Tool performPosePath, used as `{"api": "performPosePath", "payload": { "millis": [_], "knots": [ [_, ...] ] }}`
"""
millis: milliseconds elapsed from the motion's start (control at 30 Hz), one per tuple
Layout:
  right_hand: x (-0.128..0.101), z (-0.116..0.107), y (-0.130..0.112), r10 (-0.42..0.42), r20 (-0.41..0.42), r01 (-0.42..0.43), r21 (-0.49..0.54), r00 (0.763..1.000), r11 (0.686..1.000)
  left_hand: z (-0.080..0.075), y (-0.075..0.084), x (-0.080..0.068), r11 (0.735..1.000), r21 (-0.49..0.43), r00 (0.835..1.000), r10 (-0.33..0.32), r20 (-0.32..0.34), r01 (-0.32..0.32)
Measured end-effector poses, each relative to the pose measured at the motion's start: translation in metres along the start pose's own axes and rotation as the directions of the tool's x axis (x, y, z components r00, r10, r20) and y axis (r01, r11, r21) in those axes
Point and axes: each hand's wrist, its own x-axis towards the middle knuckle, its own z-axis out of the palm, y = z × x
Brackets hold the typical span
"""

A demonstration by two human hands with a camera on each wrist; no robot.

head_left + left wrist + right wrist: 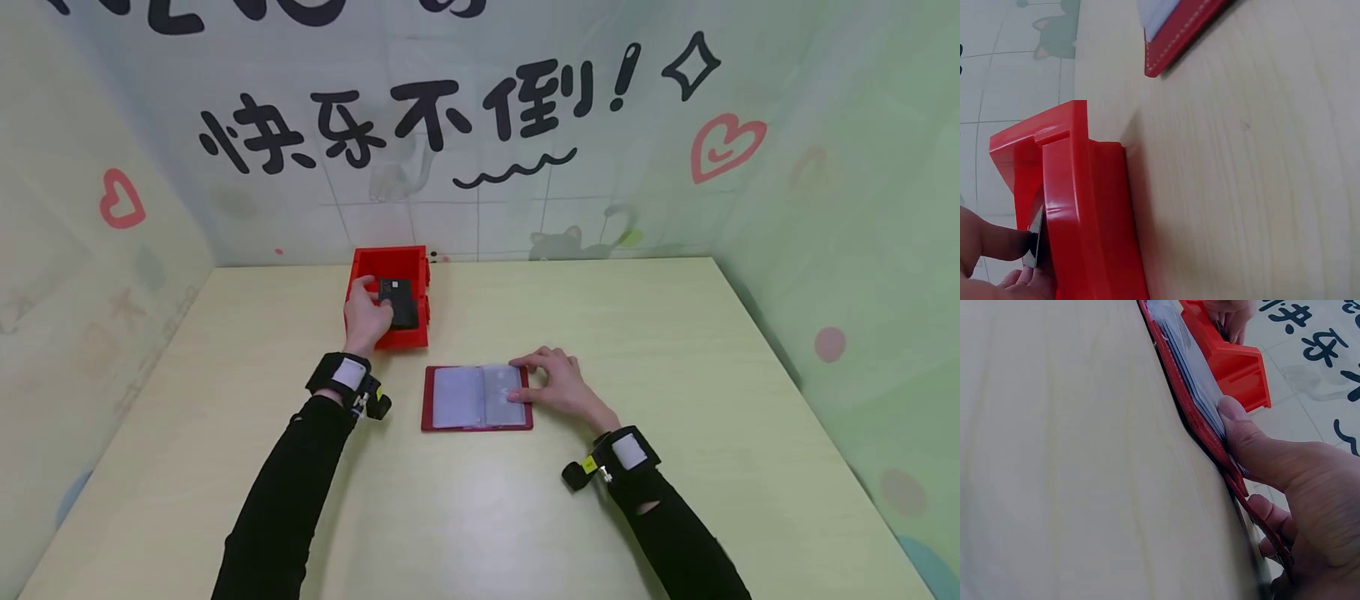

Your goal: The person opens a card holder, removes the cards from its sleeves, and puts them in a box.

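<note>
Red bin (390, 292): rigid moulded plastic, glossy, open-topped with thick stepped walls; stands on the table toward the back wall, just behind the card holder.
Black card (398, 302): thin, flat, stiff, small pale print on its face; held over the bin's opening. Whether more cards lie beneath it cannot be told.
Left hand (366, 317): fingers and thumb curled onto the black card, pinching it at the bin; the left wrist view shows a fingertip pressed against the card's edge just inside the red wall.
Card holder (477, 397): red leather-like cover with pale stitching, lying open and flat on the table; inside, clear glossy plastic sleeves, slightly wavy in the right wrist view.
Right hand (558, 385): thumb laid on the right-hand sleeve page, other fingers spread and resting along the holder's right edge, pressing it open rather than gripping.
Table (675, 500): pale wood-grain laminate, smooth, matt.
Risk, card: judged slick and thin; a pinch at the edge alone could let it slip back into the bin or twist.
Risk, bin: looks light; a card catching its wall could drag or tip it.
Risk, holder: sleeves look springy; easing the thumb could let pages flip shut.
</note>
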Motion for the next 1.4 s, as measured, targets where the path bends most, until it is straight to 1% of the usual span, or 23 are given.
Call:
{"api": "performPosePath", "payload": {
  "millis": [167,400,533,600,733,833,967,1033,1100,1267,1400],
  "knots": [
    [0.000,0.001,-0.001,0.011,0.001,-0.011,0.003,1.000,1.000,0.005,-0.004,0.000,0.994,0.098,0.998,0.051,0.023,-0.053],
    [0.000,0.000,0.001,0.006,0.001,-0.006,0.000,1.000,1.000,0.014,-0.003,-0.003,0.967,0.216,0.990,0.139,0.005,-0.137],
    [0.000,0.000,0.002,0.000,-0.003,0.000,-0.005,1.000,1.000,0.019,-0.005,-0.004,0.952,0.252,0.983,0.183,-0.018,-0.173],
    [0.000,0.000,0.002,-0.001,-0.004,0.001,-0.002,1.000,1.000,0.022,-0.007,-0.004,0.949,0.258,0.981,0.191,-0.019,-0.180],
    [0.000,0.000,0.001,-0.003,-0.002,0.003,0.005,1.000,1.000,0.025,-0.010,-0.002,0.941,0.285,0.982,0.191,-0.003,-0.182],
    [0.000,0.000,0.001,-0.003,0.000,0.003,0.004,1.000,1.000,0.025,-0.012,-0.002,0.927,0.323,0.980,0.196,0.010,-0.189],
    [0.000,0.000,0.001,0.003,0.001,-0.003,0.002,1.000,1.000,0.024,-0.012,-0.004,0.895,0.402,0.980,0.198,0.027,-0.192],
    [0.000,0.001,0.001,0.005,0.001,-0.005,0.002,1.000,1.000,0.023,-0.012,-0.005,0.876,0.445,0.982,0.188,0.033,-0.183],
    [0.000,0.001,0.000,0.004,0.000,-0.004,0.000,1.000,1.000,0.022,-0.011,-0.005,0.863,0.476,0.984,0.171,0.038,-0.169],
    [0.000,0.001,0.001,0.001,-0.003,-0.001,0.001,1.000,1.000,0.021,-0.010,-0.005,0.853,0.505,0.992,0.114,0.062,-0.129],
    [0.000,0.001,0.001,0.001,-0.004,-0.001,-0.001,1.000,1.000,0.022,-0.011,-0.005,0.848,0.514,0.991,0.105,0.081,-0.132]
  ]
}}
